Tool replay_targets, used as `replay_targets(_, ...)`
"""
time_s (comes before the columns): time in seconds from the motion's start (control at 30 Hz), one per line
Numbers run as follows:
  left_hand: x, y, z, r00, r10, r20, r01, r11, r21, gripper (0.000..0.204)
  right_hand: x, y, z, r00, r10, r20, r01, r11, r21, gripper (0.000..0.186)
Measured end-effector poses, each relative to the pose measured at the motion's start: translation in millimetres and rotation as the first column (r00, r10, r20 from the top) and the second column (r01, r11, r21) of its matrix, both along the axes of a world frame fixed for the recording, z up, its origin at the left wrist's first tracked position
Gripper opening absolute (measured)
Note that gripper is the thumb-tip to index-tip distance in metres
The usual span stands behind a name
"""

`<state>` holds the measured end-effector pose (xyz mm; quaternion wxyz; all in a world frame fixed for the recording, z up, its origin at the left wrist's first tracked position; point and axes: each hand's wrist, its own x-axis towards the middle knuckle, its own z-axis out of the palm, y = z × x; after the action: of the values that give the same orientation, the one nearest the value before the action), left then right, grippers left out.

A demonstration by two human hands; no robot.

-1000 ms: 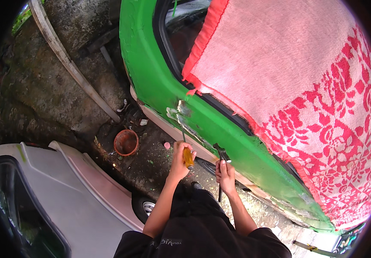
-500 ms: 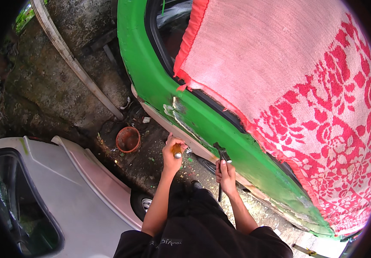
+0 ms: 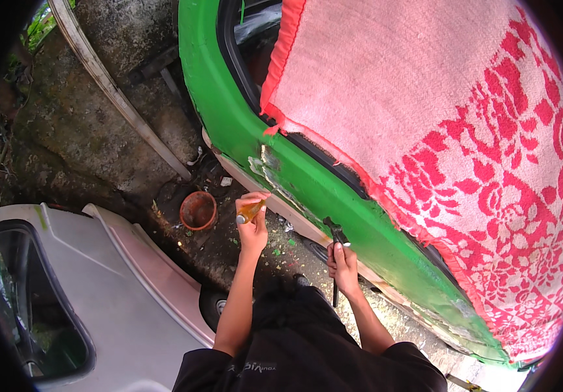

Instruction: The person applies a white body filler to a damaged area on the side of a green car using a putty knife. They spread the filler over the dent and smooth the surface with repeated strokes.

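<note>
A screwdriver with a yellow handle (image 3: 250, 210) is gripped in my left hand (image 3: 252, 225), its metal-capped end toward me, near the lower side of the green vehicle body (image 3: 211, 78). My right hand (image 3: 341, 266) is closed on a black hammer (image 3: 334, 230), its head up beside the green panel and its handle running down below my fist. A patch of chipped, peeling paint (image 3: 263, 166) marks the panel above my left hand. A red and pink floral blanket (image 3: 399, 78) drapes over the window and body at the right.
A silver car (image 3: 105, 287) with a dark window stands close at lower left. Behind it lie a stained concrete slab (image 3: 66, 144), a long pale metal strip (image 3: 125, 111) and a terracotta pot (image 3: 198, 210). Small debris is scattered on the ground between the vehicles.
My left hand has moved left and up with the screwdriver and turned, tilting the handle. My right hand and hammer stay about the same. The view has shifted slightly.
</note>
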<state>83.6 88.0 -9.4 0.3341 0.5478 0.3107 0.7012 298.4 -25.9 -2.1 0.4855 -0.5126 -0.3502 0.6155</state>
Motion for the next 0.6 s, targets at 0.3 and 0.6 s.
replay_targets(0.3,11.8,-3.6,-17.1,0.974,0.151,-0.166,-0.150,0.988,0.016,0.031,-8.5,-2.9,3.1,0.999,-0.011,-0.044,0.010,1.000,-0.028,0.031)
replay_targets(0.6,31.8,-5.5,-5.5,0.868,0.255,-0.426,-0.260,0.964,0.047,0.035,-10.4,-5.2,9.8,1.000,0.004,0.007,-0.005,0.999,0.037,0.041)
